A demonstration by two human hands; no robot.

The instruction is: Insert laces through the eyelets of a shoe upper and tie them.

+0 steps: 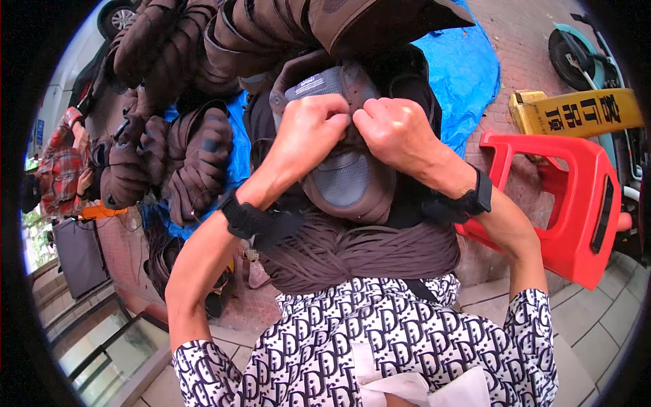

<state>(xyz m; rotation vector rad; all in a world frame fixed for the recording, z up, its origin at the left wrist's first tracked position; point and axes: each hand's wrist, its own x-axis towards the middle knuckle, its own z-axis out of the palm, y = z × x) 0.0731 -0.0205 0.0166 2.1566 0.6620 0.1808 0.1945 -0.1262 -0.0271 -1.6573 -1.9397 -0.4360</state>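
A brown shoe upper (380,193) with grey mesh at its toe rests over my lap, toe toward me. Its inner lining, with a printed patch, shows at the far end. Both fists meet over the middle of the upper, knuckles close together. My left hand (312,129) is closed, thumb against the curled fingers. My right hand (400,132) is closed in a pinch beside it. Whatever the fingertips hold is hidden beneath the hands. Across my lap, nearer to me, lies a thick bundle of brown shoelaces (359,251).
Nested stacks of brown shoe uppers (196,159) stand to the left, and another stack (264,34) lies ahead on a blue tarp (464,68). A red plastic stool (583,203) stands at the right, near a yellow sign (576,115). Someone in a plaid shirt (61,176) is at far left.
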